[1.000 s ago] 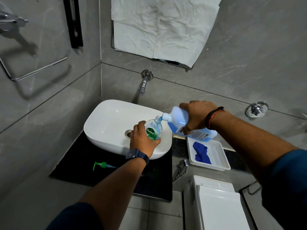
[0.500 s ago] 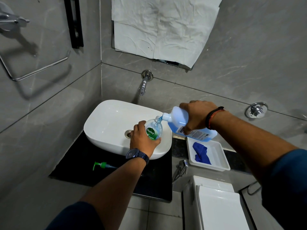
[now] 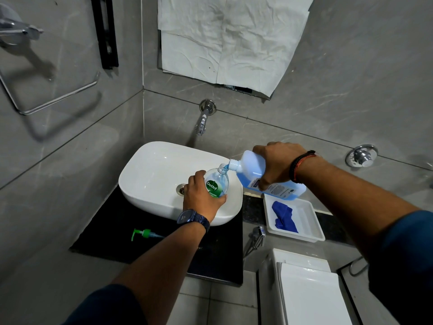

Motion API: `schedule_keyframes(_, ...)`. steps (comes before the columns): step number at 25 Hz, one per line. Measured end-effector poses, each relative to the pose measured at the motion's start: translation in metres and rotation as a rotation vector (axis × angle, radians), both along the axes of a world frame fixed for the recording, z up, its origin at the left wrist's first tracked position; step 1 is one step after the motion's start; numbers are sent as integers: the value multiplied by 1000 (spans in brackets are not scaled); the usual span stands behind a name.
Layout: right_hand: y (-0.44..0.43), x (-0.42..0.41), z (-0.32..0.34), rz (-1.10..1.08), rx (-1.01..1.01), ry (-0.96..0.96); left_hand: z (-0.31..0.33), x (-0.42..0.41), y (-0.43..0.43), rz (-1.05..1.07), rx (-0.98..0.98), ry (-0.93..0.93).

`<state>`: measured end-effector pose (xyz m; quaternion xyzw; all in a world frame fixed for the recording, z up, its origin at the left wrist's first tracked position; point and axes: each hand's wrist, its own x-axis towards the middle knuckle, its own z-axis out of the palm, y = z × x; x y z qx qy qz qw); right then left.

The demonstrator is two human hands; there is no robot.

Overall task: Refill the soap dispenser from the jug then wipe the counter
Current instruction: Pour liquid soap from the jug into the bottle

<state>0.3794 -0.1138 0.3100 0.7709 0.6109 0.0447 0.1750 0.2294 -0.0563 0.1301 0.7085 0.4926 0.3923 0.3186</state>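
While blue soap runs from the jug (image 3: 269, 178) into the open neck of the soap dispenser (image 3: 216, 181), I see almost nothing different from a second ago: same tilt, same mouths nearly touching, both arms holding their pose. I read that as a steady pour in mid-course, with the refill unfinished; the clear bottle looks only partly filled, though I cannot judge the level well behind the label.

My left hand (image 3: 201, 198) is wrapped around the dispenser's lower body, holding it slightly tilted over the right end of the basin (image 3: 150, 174). My right hand (image 3: 276, 165) is clamped on the jug's upper side, tipping its spout down and left.

Further out, the green pump head (image 3: 144, 233) lies on the black desk (image 3: 105, 233) in front of the basin, well apart from the bottle, waiting to be screwed back. To the right, a blue cloth (image 3: 284, 216) sits in a white tray (image 3: 311, 221), ready for wiping. Any overshoot would likely drip into the basin.
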Motion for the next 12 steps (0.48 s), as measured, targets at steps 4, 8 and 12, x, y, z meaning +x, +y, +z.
schedule_keyframes(4, 0, 1, 0, 2, 0, 2, 0, 1, 0, -1, -2, 4)
schedule_keyframes(8, 0, 1, -1, 3, -7, 6, -1, 1, -1, -1, -2, 5)
schedule_keyframes(12, 0, 2, 0, 3, -16, 1, -1, 3, -1, -1, 7, -4)
